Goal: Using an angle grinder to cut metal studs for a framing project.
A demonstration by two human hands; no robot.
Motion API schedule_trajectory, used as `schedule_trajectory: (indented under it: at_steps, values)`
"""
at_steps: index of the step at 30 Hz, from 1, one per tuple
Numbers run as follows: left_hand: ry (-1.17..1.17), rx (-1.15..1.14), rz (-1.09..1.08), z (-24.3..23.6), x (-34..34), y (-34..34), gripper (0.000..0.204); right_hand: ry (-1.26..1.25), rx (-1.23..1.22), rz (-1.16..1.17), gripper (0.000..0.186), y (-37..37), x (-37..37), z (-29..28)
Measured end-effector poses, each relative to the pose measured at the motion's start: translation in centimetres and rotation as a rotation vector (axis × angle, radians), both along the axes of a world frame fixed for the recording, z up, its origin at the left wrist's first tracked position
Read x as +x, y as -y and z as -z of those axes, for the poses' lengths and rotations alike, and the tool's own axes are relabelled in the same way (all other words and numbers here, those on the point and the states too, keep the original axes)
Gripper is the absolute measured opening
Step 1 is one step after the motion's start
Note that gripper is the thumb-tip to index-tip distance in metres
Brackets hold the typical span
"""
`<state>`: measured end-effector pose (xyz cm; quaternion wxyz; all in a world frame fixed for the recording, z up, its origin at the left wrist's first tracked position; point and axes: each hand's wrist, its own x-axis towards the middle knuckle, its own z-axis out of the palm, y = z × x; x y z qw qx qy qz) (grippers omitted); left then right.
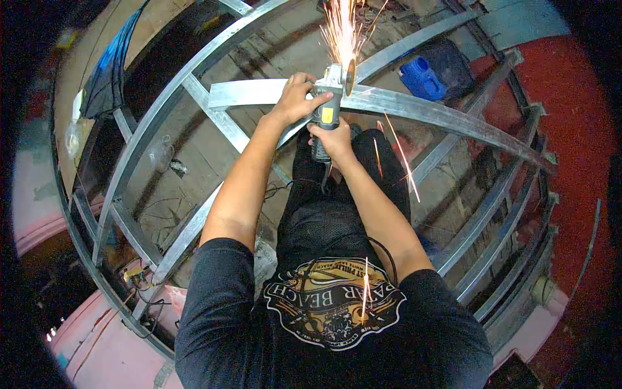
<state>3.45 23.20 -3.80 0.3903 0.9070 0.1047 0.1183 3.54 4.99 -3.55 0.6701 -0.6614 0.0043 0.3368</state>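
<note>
Angle grinder [327, 115]: long axis fore-and-aft, disc end [350, 76] pointing forward; left fingers [303, 78], right fingers [316, 131] gripping it.

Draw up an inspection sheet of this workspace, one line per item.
Surface: metal frame above a littered floor
Things in use: angle grinder, its disc at a curved beam, throwing sparks
Clutter: blue jug at upper right; blue-and-black cloth at upper left
Left hand: by the grinder's head, thumb on it
Right hand: wrapped around the grinder's body
Cables: black cable looping near the shirt
Surroundings: red surface at right, pink panel at lower left
</note>
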Motion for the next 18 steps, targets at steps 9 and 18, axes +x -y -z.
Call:
schedule_trajectory:
  at_steps: [9,18]
  values:
    - [-0.074,0.051,0.0,-0.5,0.0,0.2,0.067,-0.013,0.041,-0.033,0.031,0.0,-0.1,-1.5]
    - [-0.077,-0.035,0.006,-0.2,0.1,0.0,0.071,-0.02,0.08,-0.031,0.033,-0.1,0.0,-0.9]
